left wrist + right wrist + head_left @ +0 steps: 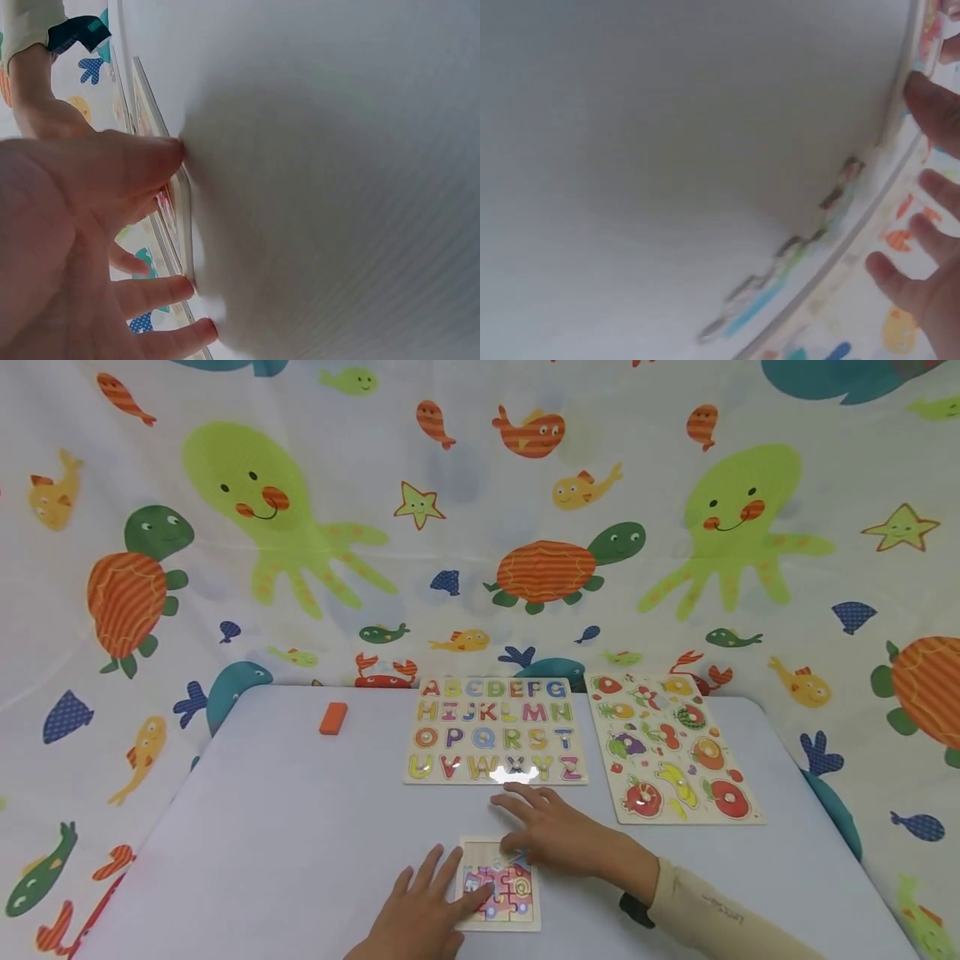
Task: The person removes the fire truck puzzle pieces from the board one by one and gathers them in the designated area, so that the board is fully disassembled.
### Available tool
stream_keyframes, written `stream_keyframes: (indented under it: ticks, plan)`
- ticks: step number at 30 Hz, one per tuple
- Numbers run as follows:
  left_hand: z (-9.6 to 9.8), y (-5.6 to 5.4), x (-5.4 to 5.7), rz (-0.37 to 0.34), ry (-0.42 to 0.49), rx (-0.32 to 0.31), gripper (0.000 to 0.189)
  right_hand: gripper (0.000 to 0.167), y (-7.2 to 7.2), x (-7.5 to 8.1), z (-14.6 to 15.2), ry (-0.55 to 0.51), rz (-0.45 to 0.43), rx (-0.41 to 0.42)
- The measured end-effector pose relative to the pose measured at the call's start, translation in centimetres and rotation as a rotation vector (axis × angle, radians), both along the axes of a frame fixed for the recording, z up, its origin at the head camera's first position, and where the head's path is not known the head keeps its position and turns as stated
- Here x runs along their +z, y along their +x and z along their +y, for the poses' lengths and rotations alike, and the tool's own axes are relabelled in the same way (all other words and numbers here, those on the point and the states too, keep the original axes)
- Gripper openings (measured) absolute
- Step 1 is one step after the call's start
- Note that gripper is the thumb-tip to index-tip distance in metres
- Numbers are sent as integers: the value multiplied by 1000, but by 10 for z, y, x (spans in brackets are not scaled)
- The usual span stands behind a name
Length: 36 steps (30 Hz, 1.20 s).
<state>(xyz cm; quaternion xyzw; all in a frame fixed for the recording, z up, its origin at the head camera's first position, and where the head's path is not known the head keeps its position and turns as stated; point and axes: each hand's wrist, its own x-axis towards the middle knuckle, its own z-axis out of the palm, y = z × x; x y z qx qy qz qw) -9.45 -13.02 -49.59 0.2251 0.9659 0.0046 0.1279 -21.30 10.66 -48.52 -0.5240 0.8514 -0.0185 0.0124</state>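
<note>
A small square jigsaw puzzle [487,923] in a pale wooden frame lies near the front of the table. Pink and blue pieces [504,893] fill its lower part, while bare wood shows at the upper left. My left hand [420,910] has its fingers spread at the frame's left side, with one finger resting on the pieces. In the left wrist view, that thumb [146,160] lies along the frame's near edge. My right hand [558,835] reaches over the upper right corner, its fingers extended and apart. The right thumb [934,109] touches the puzzle in the right wrist view.
Behind the puzzle lies an alphabet board [487,731], with a fruit board [675,752] to its right. An orange block [333,718] sits at the back left. Several blurred, coloured pieces [787,259] lie on the white table [262,827]. A sea-animal cloth [465,485] hangs behind.
</note>
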Motion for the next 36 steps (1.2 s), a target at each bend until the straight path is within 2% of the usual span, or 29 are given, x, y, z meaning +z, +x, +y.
stream_keyframes:
  ticks: [3, 6, 11, 14, 17, 20, 22, 25, 27, 31, 36]
  plan:
    - [0, 1, 0, 1, 4, 1, 63, 40, 1, 1, -3, 20, 58, 12]
    - [-1, 1, 0, 8, 1, 2, 62, 36, 3, 2, -4, 15, 80, 17]
    - [0, 1, 1, 9, -10, 9, 61, 23, 6, -2, -1, -61, 3, 4]
    - [1, 0, 1, 15, -8, 8, 60, 21, 6, -5, 4, -139, -101, -16]
    - [1, 0, 1, 16, -3, 6, 60, 18, 6, -4, 11, -220, -273, -66]
    - [2, 0, 1, 13, 2, 7, 59, 16, 2, 3, 22, -315, -422, -140]
    - [2, -1, 0, 20, 8, 5, 60, 14, -5, 13, 36, -351, -475, -213]
    - [2, -1, -1, 28, 22, 6, 61, 13, -20, 29, 63, -343, -512, -348]
    - [1, -1, -2, 35, 29, 10, 61, 15, -31, 38, 81, -302, -541, -403]
    - [-1, 0, -4, 43, 33, 17, 61, 19, -43, 44, 106, -199, -605, -387]
    - [1, -1, -5, 45, 43, 5, 61, 20, -43, 39, 114, -106, -653, -350]
